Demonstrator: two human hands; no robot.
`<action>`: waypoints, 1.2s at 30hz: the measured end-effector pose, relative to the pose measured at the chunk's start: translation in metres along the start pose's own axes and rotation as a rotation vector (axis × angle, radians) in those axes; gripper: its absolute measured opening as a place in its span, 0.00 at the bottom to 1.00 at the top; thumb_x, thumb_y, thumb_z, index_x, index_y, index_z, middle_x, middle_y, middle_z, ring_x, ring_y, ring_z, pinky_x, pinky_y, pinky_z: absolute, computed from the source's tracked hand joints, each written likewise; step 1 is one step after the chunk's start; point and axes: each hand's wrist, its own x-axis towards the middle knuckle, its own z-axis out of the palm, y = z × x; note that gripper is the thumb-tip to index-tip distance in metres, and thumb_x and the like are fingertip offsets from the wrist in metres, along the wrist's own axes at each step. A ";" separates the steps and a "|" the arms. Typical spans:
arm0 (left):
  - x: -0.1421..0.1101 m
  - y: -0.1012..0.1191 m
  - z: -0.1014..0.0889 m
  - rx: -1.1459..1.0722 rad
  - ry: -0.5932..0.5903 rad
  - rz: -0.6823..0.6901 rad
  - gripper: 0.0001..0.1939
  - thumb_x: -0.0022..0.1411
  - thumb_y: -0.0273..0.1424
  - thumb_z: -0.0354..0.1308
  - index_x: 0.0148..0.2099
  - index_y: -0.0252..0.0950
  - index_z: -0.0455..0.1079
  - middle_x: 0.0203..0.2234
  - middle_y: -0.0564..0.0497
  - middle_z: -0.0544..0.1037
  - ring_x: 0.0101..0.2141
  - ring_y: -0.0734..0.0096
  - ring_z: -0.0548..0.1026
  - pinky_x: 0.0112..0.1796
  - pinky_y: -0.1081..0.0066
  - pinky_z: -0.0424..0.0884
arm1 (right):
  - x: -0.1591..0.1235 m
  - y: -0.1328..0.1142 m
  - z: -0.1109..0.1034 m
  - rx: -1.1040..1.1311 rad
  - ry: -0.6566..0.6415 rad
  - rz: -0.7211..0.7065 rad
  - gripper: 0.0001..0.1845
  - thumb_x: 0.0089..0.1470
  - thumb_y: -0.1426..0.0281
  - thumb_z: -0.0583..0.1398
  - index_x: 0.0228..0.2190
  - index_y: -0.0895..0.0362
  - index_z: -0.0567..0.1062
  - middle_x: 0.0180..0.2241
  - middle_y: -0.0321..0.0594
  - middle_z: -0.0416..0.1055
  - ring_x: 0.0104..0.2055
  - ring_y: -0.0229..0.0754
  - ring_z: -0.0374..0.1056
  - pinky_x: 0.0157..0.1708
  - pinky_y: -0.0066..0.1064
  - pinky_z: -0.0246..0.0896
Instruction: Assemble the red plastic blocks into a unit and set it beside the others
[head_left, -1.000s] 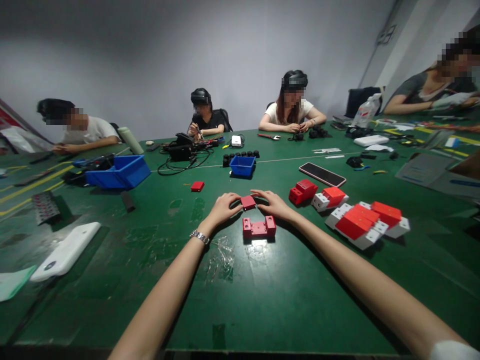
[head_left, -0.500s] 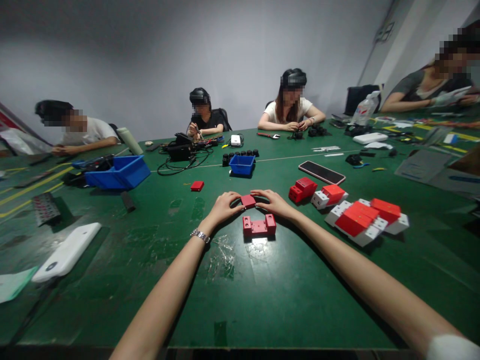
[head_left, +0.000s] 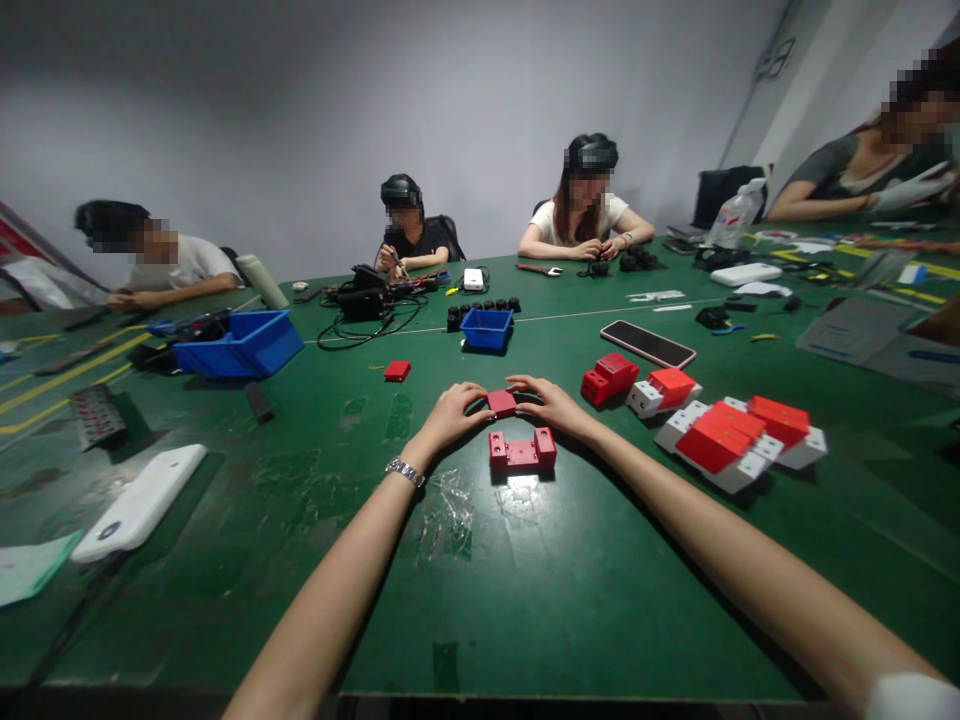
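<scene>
A small flat red block [head_left: 501,403] is gripped at its two sides just beyond a larger part. My left hand [head_left: 454,412] pinches its left edge between thumb and fingers. Opposite it, my right hand [head_left: 556,408] closes on the right edge, fingers curved over. Nearer to me lies a red U-shaped bracket [head_left: 523,456] with raised ends and holes, apart from both hands. Another small red block [head_left: 397,372] rests further left. Right of my hands stand a red housing [head_left: 610,379] and several red-and-white blocks [head_left: 724,437].
A phone [head_left: 648,344] lies beyond the red parts. A small blue bin [head_left: 487,329] sits ahead, a larger blue bin [head_left: 244,345] to the left. At left front is a white power bank [head_left: 142,503] with a cable. Several people sit around the green table [head_left: 570,610].
The view has shifted slightly, so everything appears a little further right. Both hands keep the same hold on the flat red block.
</scene>
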 end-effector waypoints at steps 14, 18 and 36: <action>0.001 0.002 -0.001 -0.114 0.001 0.045 0.16 0.59 0.40 0.55 0.44 0.37 0.71 0.42 0.46 0.72 0.43 0.64 0.70 0.46 0.65 0.65 | -0.003 -0.008 -0.004 0.233 0.003 0.010 0.23 0.52 0.66 0.58 0.50 0.52 0.66 0.45 0.41 0.72 0.49 0.42 0.67 0.52 0.40 0.56; 0.000 0.005 -0.003 -0.162 0.005 0.038 0.15 0.59 0.40 0.54 0.45 0.36 0.71 0.43 0.46 0.72 0.43 0.65 0.70 0.47 0.66 0.66 | -0.003 -0.010 -0.005 0.255 0.005 0.009 0.22 0.52 0.67 0.58 0.50 0.52 0.66 0.45 0.41 0.71 0.49 0.43 0.66 0.52 0.40 0.56; 0.001 0.011 -0.003 -0.239 0.055 0.005 0.14 0.58 0.39 0.55 0.43 0.35 0.71 0.41 0.46 0.73 0.42 0.66 0.71 0.46 0.66 0.67 | -0.004 -0.009 -0.005 0.340 0.019 0.024 0.22 0.51 0.65 0.58 0.49 0.53 0.67 0.44 0.42 0.71 0.48 0.43 0.67 0.51 0.40 0.58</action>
